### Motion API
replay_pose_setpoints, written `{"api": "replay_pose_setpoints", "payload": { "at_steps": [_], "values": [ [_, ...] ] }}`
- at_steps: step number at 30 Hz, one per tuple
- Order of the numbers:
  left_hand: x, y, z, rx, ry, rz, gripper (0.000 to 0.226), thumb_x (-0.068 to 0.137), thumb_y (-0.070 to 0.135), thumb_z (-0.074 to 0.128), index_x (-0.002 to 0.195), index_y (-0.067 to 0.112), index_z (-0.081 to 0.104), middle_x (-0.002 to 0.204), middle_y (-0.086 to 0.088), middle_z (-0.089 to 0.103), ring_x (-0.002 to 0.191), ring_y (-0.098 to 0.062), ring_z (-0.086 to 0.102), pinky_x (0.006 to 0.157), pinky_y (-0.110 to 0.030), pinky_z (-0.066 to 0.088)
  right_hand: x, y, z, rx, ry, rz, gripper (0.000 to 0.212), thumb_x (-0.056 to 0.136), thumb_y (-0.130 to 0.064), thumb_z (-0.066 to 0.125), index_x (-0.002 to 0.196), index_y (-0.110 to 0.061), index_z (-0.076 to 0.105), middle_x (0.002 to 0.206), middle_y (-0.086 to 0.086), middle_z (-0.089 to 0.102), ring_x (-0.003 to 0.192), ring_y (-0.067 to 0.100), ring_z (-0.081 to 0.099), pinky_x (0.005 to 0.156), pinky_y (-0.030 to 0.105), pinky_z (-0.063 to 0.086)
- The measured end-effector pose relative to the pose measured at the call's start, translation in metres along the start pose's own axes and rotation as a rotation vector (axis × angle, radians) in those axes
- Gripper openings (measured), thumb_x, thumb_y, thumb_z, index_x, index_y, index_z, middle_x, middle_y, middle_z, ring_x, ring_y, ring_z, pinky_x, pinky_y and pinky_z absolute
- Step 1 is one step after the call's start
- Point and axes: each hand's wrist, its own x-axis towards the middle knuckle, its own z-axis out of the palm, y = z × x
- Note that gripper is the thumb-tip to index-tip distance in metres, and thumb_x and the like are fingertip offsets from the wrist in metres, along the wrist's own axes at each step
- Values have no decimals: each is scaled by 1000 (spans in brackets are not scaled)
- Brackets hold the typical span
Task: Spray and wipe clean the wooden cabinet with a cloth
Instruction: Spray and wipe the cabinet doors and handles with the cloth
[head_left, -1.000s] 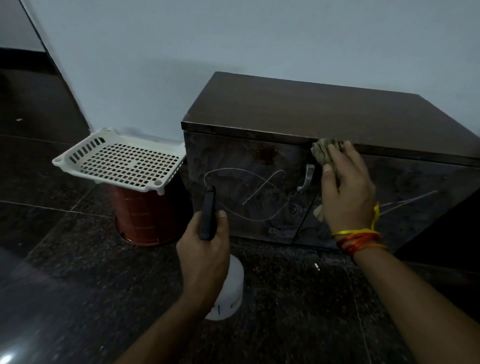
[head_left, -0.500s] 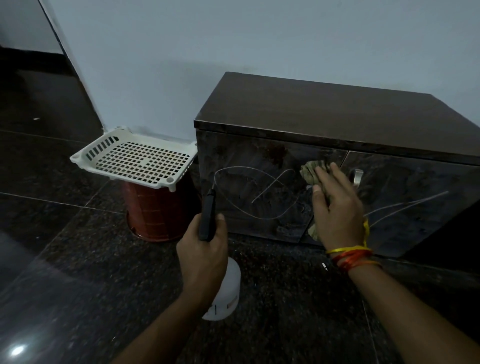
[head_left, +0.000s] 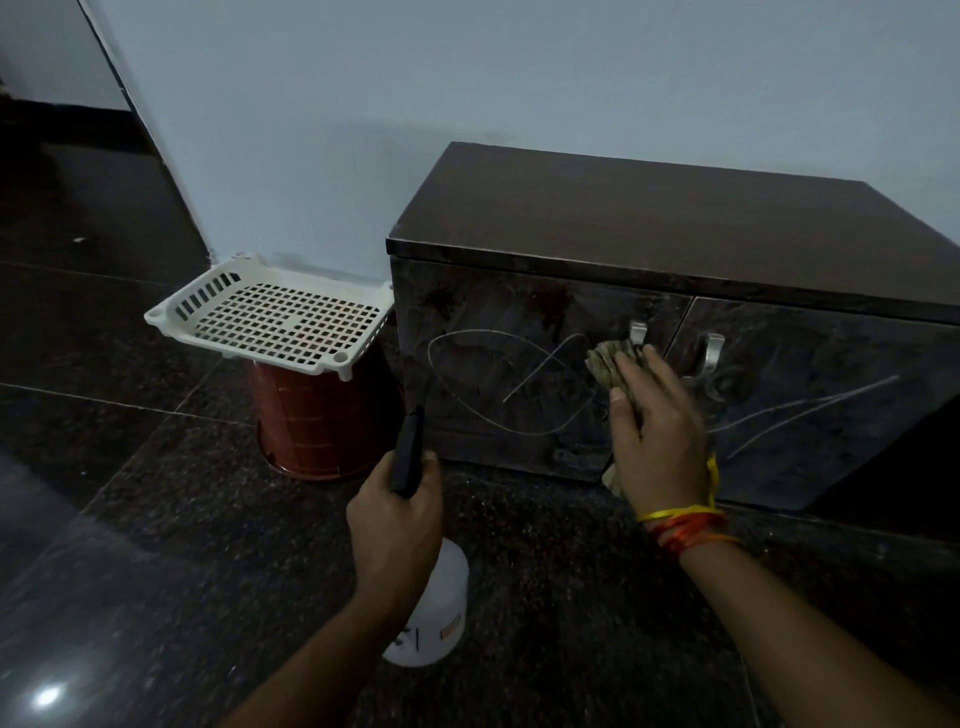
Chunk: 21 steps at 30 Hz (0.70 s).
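Observation:
A low dark wooden cabinet (head_left: 649, 223) stands against the wall, its two front doors streaked and marked with pale scratch lines. My right hand (head_left: 657, 431) presses a crumpled greenish cloth (head_left: 608, 364) flat against the left door, just below its metal handle (head_left: 638, 332). My left hand (head_left: 397, 525) grips the black trigger head of a white spray bottle (head_left: 434, 618), whose nozzle points toward the cabinet's lower left corner. The bottle hangs low over the floor.
A white perforated plastic tray (head_left: 275, 322) lies on an upturned red bucket (head_left: 317, 421) just left of the cabinet. Dark polished stone floor (head_left: 130, 545) stretches in front. A second metal handle (head_left: 711, 353) sits on the right door.
My right hand slid the cloth down from the cabinet's top edge to the middle of the left door. The view has shifted, and my left hand still holds the bottle.

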Motion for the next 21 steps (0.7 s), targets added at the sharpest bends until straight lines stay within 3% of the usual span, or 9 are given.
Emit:
{"api": "replay_pose_setpoints", "payload": {
  "at_steps": [5,8,12,17,21],
  "values": [
    [-11,-17,3,31,-78,-30,19,91,25,60,77,13,60,56,-2,49,47,-10,44,43,-23,37,-6,6,4,21,-16,51,38,98,-10,50,136,-7,51,152,11,36,140,23,33,105,15,21],
    [-18,-25,5,84,-108,-40,16,92,24,59,76,20,59,56,-2,51,49,-14,45,45,-29,38,-10,11,4,30,-15,99,38,98,-11,49,136,-8,51,152,10,35,140,22,32,103,11,19],
    [-28,-30,13,140,-177,-42,19,93,23,59,78,11,60,57,-6,51,49,-15,44,49,-34,37,-13,17,4,32,-11,131,38,98,-12,49,136,-8,52,152,10,36,140,22,33,100,6,16],
    [-42,-24,23,168,-242,79,21,92,22,59,74,12,58,60,-16,54,50,-19,44,50,-37,35,-14,23,0,55,-6,171,38,99,-12,49,137,-7,51,152,11,35,142,22,31,104,12,20],
    [-46,-14,34,128,-278,117,25,92,22,59,70,12,54,56,-7,46,49,-19,39,51,-38,33,-16,29,-3,51,-1,193,39,99,-13,48,138,-8,50,153,10,34,142,21,30,103,12,20]
  ]
}}
